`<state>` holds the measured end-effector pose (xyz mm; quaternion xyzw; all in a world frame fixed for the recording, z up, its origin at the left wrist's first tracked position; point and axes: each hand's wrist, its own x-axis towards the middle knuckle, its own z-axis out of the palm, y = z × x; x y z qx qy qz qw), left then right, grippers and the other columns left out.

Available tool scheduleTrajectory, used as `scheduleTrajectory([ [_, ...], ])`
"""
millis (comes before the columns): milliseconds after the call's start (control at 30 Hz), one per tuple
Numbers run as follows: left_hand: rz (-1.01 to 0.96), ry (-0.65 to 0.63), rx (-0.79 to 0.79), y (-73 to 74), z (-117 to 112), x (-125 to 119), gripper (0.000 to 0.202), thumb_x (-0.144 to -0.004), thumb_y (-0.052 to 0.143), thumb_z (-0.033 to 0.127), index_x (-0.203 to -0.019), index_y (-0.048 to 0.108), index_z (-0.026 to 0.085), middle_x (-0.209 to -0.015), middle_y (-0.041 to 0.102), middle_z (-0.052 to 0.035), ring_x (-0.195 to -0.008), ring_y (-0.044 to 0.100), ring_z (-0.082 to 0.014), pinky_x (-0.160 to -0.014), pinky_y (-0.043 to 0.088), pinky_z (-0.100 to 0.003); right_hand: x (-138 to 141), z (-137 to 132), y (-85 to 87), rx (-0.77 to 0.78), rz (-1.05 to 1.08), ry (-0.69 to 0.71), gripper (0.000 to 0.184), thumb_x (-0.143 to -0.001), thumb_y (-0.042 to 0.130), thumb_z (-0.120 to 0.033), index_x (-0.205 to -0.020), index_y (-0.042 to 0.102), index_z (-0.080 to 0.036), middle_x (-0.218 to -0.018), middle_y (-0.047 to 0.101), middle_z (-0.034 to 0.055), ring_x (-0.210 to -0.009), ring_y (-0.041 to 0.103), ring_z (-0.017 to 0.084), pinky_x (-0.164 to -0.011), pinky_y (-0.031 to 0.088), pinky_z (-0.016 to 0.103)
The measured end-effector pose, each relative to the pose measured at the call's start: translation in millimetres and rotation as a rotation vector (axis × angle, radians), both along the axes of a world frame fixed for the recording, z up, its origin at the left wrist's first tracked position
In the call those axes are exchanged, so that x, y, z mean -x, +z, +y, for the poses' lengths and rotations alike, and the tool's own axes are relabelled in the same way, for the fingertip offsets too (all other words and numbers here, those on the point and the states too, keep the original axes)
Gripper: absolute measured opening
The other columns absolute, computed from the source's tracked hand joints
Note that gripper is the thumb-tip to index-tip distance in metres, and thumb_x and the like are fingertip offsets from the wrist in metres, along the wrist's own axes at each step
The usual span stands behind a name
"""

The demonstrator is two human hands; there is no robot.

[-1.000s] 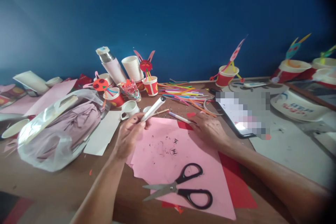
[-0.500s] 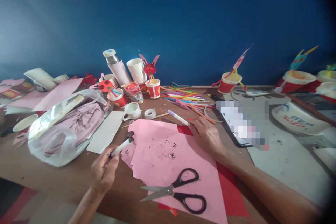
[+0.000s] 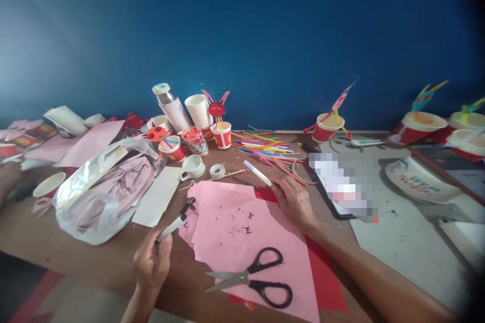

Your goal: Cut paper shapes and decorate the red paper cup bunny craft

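My left hand [image 3: 152, 257] is closed around a white marker [image 3: 171, 228] with a black end pointing up and away, just left of the pink sheet. In my right hand [image 3: 294, 201] the fingertips grip the end of a white marker with a purple tip [image 3: 258, 173], over the sheet's far right corner. The pink paper [image 3: 223, 247] carries small black drawn marks, two of them circled, and has a ragged left edge. Black-handled scissors [image 3: 246, 277] lie on it with their blades parted. Red paper [image 3: 326, 282] shows from underneath.
Colourful sticks [image 3: 265, 149] lie behind my right hand. A phone [image 3: 337, 189] sits to the right. At left are a plastic bag [image 3: 91, 222], white card [image 3: 157, 197] and a white mug [image 3: 192, 167]. Red cups with paper figures [image 3: 222, 136] stand along the wall. A blurred arm [image 3: 9, 179] shows far left.
The view has tilted so the table sits slightly lower. My left hand's marker points a little more steeply upward. The right hand's marker has shifted slightly away from me relative to the table.
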<state>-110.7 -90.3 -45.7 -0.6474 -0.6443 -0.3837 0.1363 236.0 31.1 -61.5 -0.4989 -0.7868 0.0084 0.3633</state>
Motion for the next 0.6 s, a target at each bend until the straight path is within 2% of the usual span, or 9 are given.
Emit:
scheduleTrajectory([
  [300,-0.029,-0.002,0.022,-5.1,3,1,0.018,-0.081,0.054,0.029,-0.087,0.064,0.014,-0.075,0.069,-0.0062,-0.067,0.064,-0.0167,-0.064,0.050,-0.024,-2,-1,-0.2,-0.033,-0.035,0.019,0.022,-0.091,0.043,-0.022,-0.098,0.062,-0.014,-0.083,0.064,0.0074,-0.079,0.058,0.019,-0.072,0.043,0.029],
  [400,-0.037,-0.021,0.090,-2.0,1,5,0.021,-0.082,0.052,0.030,-0.089,0.064,0.015,-0.076,0.069,-0.0054,-0.069,0.064,-0.0162,-0.065,0.050,-0.023,-5,-3,1.1,-0.060,-0.076,0.015,0.022,-0.090,0.043,-0.020,-0.097,0.063,-0.014,-0.080,0.064,0.0076,-0.078,0.057,0.020,-0.071,0.042,0.030],
  [600,0.030,0.138,0.213,4.2,-7,27,0.024,-0.083,0.051,0.031,-0.096,0.064,0.015,-0.088,0.071,-0.0098,-0.079,0.067,-0.0204,-0.071,0.051,-0.028,-8,-6,5.7,-0.090,-0.167,0.053,0.022,-0.089,0.044,-0.017,-0.096,0.065,-0.013,-0.077,0.064,0.0079,-0.077,0.056,0.021,-0.070,0.039,0.030],
])
